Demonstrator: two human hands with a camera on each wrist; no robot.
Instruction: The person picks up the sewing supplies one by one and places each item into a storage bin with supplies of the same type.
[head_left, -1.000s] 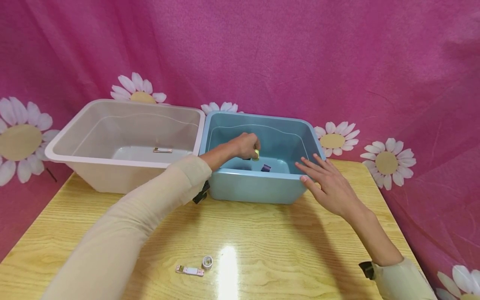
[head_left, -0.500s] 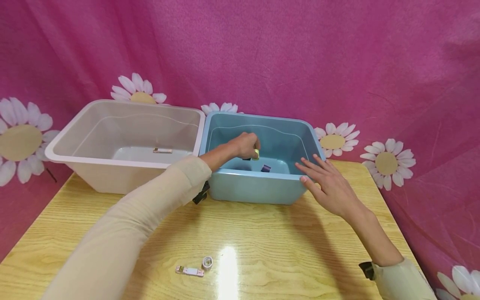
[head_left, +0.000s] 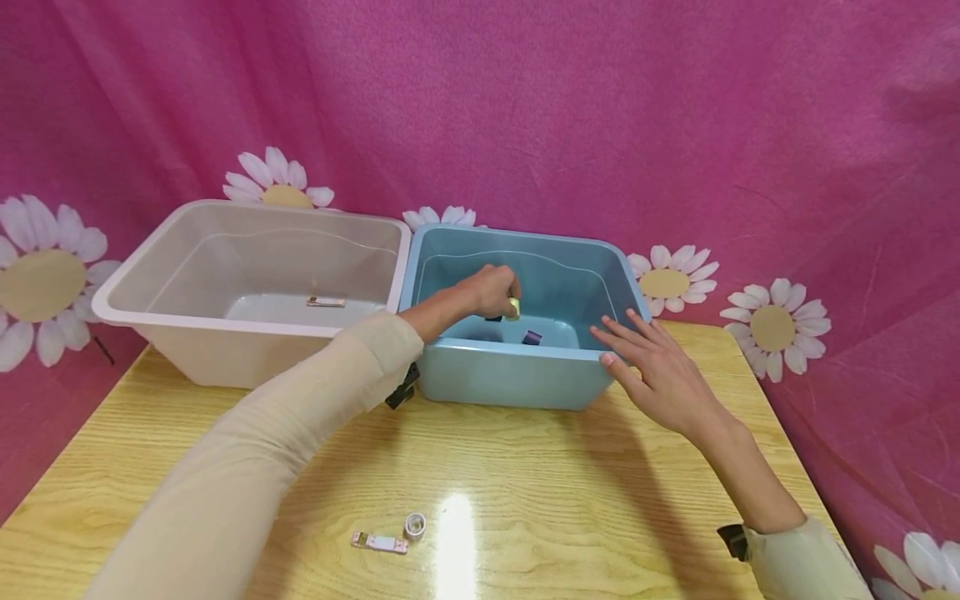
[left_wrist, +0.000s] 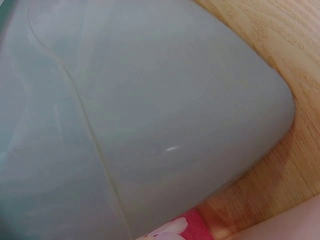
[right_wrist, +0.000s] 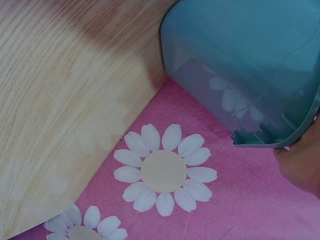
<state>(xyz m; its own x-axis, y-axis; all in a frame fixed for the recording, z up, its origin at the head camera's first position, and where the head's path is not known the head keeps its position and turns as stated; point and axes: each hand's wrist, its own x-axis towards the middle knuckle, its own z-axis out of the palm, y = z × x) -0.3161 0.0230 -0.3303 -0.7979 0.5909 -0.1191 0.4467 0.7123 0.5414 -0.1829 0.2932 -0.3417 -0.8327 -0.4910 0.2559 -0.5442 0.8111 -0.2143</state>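
Note:
In the head view my left hand [head_left: 491, 289] reaches down inside the blue plastic tub [head_left: 517, 354], its fingers pinching a small yellow-green object [head_left: 513, 308] mostly covered by the fingers. A small dark purple roll [head_left: 532, 337] lies on the tub's floor, to the right of that hand. Just under the left hand a bit of something dark [head_left: 493, 318] shows. My right hand [head_left: 660, 371] has its fingers spread and straight, touching the tub's front right rim. The right wrist view shows part of this hand [right_wrist: 302, 157] at the rim.
A beige tub [head_left: 225, 350] stands against the blue one, with a small folded measuring tape [head_left: 326, 302] on its floor. Near the table's [head_left: 525, 483] front lie another folded measuring tape [head_left: 379, 542] and a small white ring-shaped roll [head_left: 415, 525]. A pink flowered cloth [head_left: 600, 125] hangs behind.

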